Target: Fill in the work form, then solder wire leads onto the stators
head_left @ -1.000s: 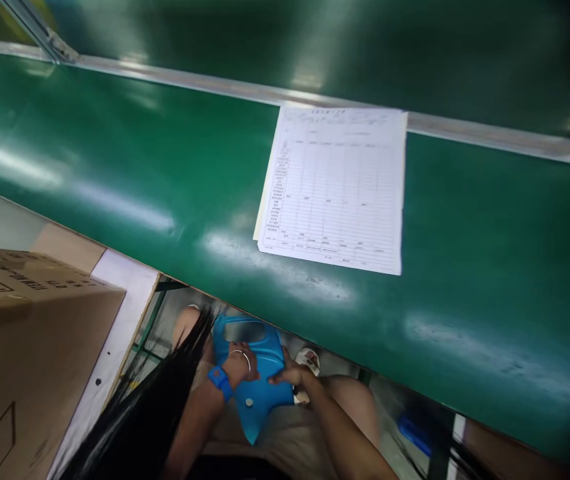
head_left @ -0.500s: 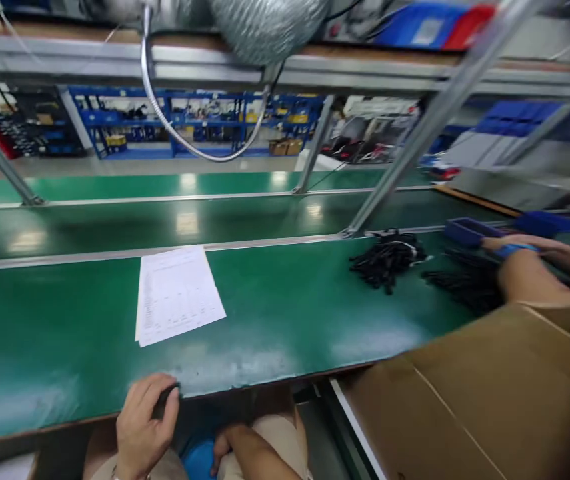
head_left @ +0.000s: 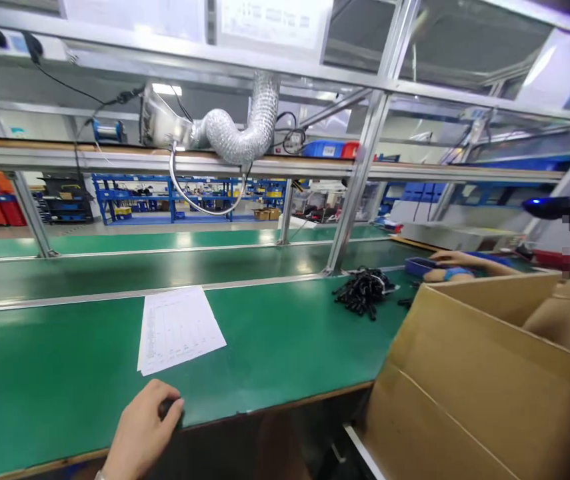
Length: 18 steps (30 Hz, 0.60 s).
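At the front edge of the green table (head_left: pixel 275 360), my left hand (head_left: pixel 143 427) is closed with its fingers curled around a small black object (head_left: pixel 167 407). Most of that object is hidden by the fingers, so its kind does not show. Just beyond the hand lie printed paper sheets (head_left: pixel 179 330), slightly overlapping and apart from the fingers. My right hand is out of view.
A bundle of black cables (head_left: pixel 363 292) lies right of the papers. A large open cardboard box (head_left: pixel 465 360) stands at the right, and behind it a co-worker's hands reach near a blue bin (head_left: pixel 419 267). A metal post (head_left: pixel 355 187) rises behind the cables.
The view has tilted up, bringing the upper shelf and duct into sight. My right hand, earlier low between the legs, has left the view. My left hand stays at the table edge with the black object.
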{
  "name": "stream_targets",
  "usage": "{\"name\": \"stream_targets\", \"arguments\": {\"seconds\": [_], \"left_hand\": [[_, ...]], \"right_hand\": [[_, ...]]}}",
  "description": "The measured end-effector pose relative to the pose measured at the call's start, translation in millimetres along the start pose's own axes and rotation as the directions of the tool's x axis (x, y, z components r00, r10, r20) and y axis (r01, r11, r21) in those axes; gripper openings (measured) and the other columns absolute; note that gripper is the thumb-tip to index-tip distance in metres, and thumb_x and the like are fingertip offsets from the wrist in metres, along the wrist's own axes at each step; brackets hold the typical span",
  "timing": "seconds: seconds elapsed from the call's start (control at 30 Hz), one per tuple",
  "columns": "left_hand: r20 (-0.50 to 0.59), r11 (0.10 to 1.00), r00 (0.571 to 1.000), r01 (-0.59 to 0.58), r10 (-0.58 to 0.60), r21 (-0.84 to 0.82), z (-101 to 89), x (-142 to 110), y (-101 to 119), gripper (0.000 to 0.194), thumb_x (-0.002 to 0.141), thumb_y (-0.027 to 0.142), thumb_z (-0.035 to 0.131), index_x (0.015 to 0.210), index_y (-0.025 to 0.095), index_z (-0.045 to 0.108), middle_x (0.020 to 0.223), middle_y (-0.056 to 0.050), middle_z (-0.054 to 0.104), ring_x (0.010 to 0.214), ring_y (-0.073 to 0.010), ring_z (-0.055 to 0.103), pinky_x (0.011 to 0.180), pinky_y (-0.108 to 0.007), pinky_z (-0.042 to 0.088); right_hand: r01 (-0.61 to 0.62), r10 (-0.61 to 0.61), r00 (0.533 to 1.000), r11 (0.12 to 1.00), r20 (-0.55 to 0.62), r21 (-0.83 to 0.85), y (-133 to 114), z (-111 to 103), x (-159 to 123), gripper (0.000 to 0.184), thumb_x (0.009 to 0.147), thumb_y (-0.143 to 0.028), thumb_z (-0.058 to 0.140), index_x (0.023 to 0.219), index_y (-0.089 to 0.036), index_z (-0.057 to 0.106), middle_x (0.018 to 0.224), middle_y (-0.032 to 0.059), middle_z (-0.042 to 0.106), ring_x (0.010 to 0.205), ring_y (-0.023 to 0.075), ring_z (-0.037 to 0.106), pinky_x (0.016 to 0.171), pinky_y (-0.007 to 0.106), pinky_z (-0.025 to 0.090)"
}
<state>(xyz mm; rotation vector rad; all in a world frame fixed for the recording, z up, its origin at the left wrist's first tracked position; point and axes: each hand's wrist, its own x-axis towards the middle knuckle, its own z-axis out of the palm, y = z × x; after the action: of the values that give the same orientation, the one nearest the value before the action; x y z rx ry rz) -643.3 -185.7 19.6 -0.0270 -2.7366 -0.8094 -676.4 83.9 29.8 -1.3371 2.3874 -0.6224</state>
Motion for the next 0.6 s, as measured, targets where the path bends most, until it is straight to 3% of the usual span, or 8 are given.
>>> {"name": "stream_targets", "arguments": {"seconds": [0.07, 0.2, 0.27, 0.33, 0.37, 0.43, 0.53, 0.6], "left_hand": [[0.122, 0.999, 0.992, 0.016, -0.01, -0.052, -22.1, 14, 7, 0.018, 0.077, 0.042, 0.061, 0.084, 0.028, 0.072, 0.084, -0.003, 0.069, 0.067, -0.0198, 0.063, 0.063, -0.029, 0.046], [0.102, 0.973, 0.995, 0.003, 0.021, -0.231, -78.0, 54, 26, 0.027, 0.066, 0.042, 0.072, 0.088, 0.026, 0.076, 0.086, -0.005, 0.072, 0.072, -0.0235, 0.064, 0.065, -0.028, 0.046], [0.101, 0.969, 0.994, -0.019, 0.045, -0.245, -104.7, 83, 30, 0.033, 0.064, 0.044, 0.074, 0.09, 0.024, 0.076, 0.089, -0.005, 0.072, 0.074, -0.024, 0.064, 0.064, -0.027, 0.046], [0.106, 0.985, 0.992, -0.055, 0.073, -0.161, -128.1, 115, 31, 0.037, 0.066, 0.047, 0.072, 0.094, 0.023, 0.075, 0.094, -0.006, 0.072, 0.076, -0.0241, 0.065, 0.063, -0.027, 0.046], [0.107, 0.992, 0.99, -0.076, 0.087, -0.106, -138.8, 132, 30, 0.037, 0.068, 0.048, 0.071, 0.095, 0.023, 0.074, 0.096, -0.006, 0.072, 0.078, -0.0241, 0.065, 0.063, -0.027, 0.046], [0.091, 0.994, 0.99, -0.106, 0.108, -0.019, -159.5, 166, 29, 0.035, 0.072, 0.047, 0.067, 0.095, 0.023, 0.074, 0.093, -0.005, 0.071, 0.078, -0.0229, 0.064, 0.064, -0.027, 0.047], [-0.131, 0.996, 0.987, -0.092, 0.089, -0.017, -194.1, 218, 33, 0.029, 0.076, 0.039, 0.062, 0.096, 0.02, 0.073, 0.081, -0.004, 0.07, 0.07, -0.019, 0.062, 0.063, -0.027, 0.048], [-0.38, 0.987, 0.923, -0.118, 0.067, -0.112, -222.6, 253, 40, 0.029, 0.078, 0.031, 0.058, 0.099, 0.016, 0.071, 0.08, -0.004, 0.068, 0.069, -0.0172, 0.061, 0.062, -0.026, 0.049]], "right_hand": [[0.039, -0.04, 0.999, 0.999, 0.035, 0.022, -12, -12, 2, 0.032, 0.094, -0.04, 0.055, 0.112, -0.016, 0.064, 0.117, 0.0078, 0.064, 0.1, 0.0199, 0.063, 0.082, 0.036, 0.055], [0.104, -0.117, 0.987, 0.987, 0.106, 0.121, -23, -53, 13, 0.042, 0.087, -0.046, 0.063, 0.121, -0.021, 0.062, 0.108, 0.0044, 0.07, 0.092, 0.0176, 0.068, 0.081, 0.031, 0.056], [0.036, -0.041, 0.999, 0.99, 0.03, 0.136, -19, -80, 31, 0.049, 0.082, -0.045, 0.066, 0.126, -0.024, 0.06, 0.107, 0.0025, 0.072, 0.09, 0.0177, 0.069, 0.079, 0.026, 0.055], [-0.058, 0.069, 0.991, 0.993, -0.115, 0.1, -8, -102, 63, 0.053, 0.083, -0.043, 0.064, 0.13, -0.02, 0.058, 0.115, 0.007, 0.069, 0.1, 0.0223, 0.066, 0.089, 0.031, 0.053], [-0.085, 0.096, 0.98, 0.994, -0.175, 0.07, -1, -108, 83, 0.055, 0.084, -0.041, 0.061, 0.132, -0.016, 0.057, 0.124, 0.0107, 0.064, 0.111, 0.0255, 0.061, 0.098, 0.036, 0.048], [-0.069, 0.069, 0.98, 0.998, -0.187, 0.011, 14, -108, 122, 0.064, 0.084, -0.041, 0.06, 0.138, -0.01, 0.049, 0.144, 0.017, 0.046, 0.134, 0.0308, 0.041, 0.114, 0.045, 0.031], [-0.033, 0.03, 0.996, 0.999, -0.084, -0.03, 36, -83, 162, 0.082, 0.08, -0.048, 0.064, 0.146, -0.008, 0.037, 0.155, 0.0208, 0.021, 0.145, 0.036, 0.015, 0.118, 0.054, 0.011], [-0.045, 0.044, 0.998, 0.999, -0.035, -0.031, 45, -63, 170, 0.085, 0.083, -0.052, 0.059, 0.149, -0.01, 0.029, 0.156, 0.0213, 0.012, 0.146, 0.0369, 0.006, 0.117, 0.059, 0.004]]}}
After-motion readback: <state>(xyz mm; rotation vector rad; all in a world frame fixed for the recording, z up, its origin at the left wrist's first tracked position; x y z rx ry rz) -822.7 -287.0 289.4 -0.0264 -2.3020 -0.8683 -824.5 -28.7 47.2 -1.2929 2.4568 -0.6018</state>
